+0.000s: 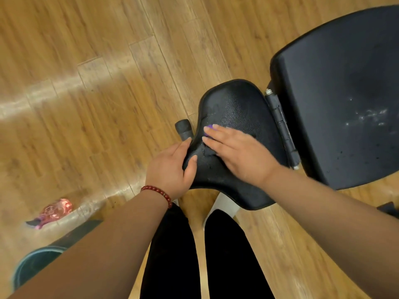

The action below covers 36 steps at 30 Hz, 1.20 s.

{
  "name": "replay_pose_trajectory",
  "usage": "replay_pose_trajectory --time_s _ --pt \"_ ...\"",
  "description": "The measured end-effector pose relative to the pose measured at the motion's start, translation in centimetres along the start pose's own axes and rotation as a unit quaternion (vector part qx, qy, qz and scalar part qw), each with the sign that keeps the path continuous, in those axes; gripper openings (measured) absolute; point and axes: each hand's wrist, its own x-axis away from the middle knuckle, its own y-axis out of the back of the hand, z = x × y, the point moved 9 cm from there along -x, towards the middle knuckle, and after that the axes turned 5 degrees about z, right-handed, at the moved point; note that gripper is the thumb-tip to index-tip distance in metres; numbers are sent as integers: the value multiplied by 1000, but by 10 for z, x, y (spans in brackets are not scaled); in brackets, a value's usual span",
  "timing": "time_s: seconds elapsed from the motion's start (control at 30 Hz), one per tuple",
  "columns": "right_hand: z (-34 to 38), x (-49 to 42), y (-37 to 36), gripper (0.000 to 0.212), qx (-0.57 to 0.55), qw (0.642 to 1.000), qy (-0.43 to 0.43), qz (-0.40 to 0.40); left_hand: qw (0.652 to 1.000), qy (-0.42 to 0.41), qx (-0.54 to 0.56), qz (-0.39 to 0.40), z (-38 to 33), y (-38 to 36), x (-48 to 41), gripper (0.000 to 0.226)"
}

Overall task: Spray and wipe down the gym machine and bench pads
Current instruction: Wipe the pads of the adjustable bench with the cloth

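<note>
Seat pad [235, 108], one of two black bench pads, is being shown in the head view lying under both hands. Its left edge is being gripped by the left hand [172, 167], fingers and thumb curled round it. One purple cloth [209, 127] is being pressed flat onto it by the right hand [239, 152], fingers straight. One back pad [336, 93], flecked with droplets, is being seen beyond the right hand. One pink spray bottle [55, 211] is being left on the floor, well left of the left hand.

One head-worn wide-angle view is given, aimed steeply downward; the seat pad [237, 104] is seen close, the wooden floor [86, 93] beyond.
</note>
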Motion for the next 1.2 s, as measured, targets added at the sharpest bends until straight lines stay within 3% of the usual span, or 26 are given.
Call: replay_pose_trajectory --time_s 0.07,0.17,0.2,0.33,0.4,0.53,0.6,0.77,0.83,0.9,1.0,1.07,1.2 --pt "-26 -14 10 44 41 999 -14 -11 1000 1 3 -2 1 0 0 69" --pt "-49 -28 24 45 49 983 -163 -66 1000 1 8 -1 3 0 1 69" --pt "-40 -28 21 45 38 981 -177 -76 1000 -1 8 0 3 -1 1 68" --pt "20 -23 1 46 -11 1000 -28 1 1000 -14 17 -12 1 0 0 63" --pt "4 -26 7 48 23 1000 -16 13 1000 -17 15 -22 0 3 2 61" --pt "-71 -46 38 45 54 976 -201 -62 999 -18 20 -35 0 6 4 59" --pt "-74 -53 37 43 47 967 -240 -65 999 -24 18 -44 0 7 4 56" --pt "6 -33 5 42 4 999 -47 0 998 -32 15 -55 0 9 5 53" --pt "8 -27 3 43 15 1000 -3 20 998 -27 27 -44 0 7 4 54" --pt "-16 -30 9 46 62 998 -19 4 999 -23 35 -34 1 6 4 55" --pt "-76 -40 33 43 42 975 -207 -72 999 -18 44 -18 3 4 3 57" --pt "-77 -44 38 41 27 958 -262 -110 999 -15 45 -8 4 3 1 59" --pt "-4 -47 10 44 31 994 -99 -43 999 -8 45 12 4 2 -1 61"
